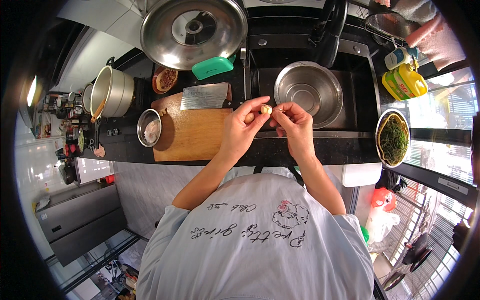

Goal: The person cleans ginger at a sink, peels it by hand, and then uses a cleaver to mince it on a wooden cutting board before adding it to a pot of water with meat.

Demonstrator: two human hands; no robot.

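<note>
My left hand (242, 125) pinches a pale clove, apparently garlic (266, 109), between thumb and forefinger. Another rounded, tan clove (249, 118) rests against the curled fingers of that hand. Close beside it on the right, my right hand (294, 125) has its thumb and fingertips together on a small pale scrap (282, 110), too small to make out well. Both hands are above the counter's front, before the sink. Just behind them a steel basin (304, 95) stands in the sink. To the left, a wooden cutting board (193, 131) carries a cleaver (204, 96) lying flat.
A small steel bowl (141, 129) with pale contents is at the board's left edge. Behind stand a large steel lid (161, 30), a green plastic container (212, 68) and a dish of reddish bits (167, 80). A bowl of greens (393, 138) and a yellow bottle (405, 82) are at right.
</note>
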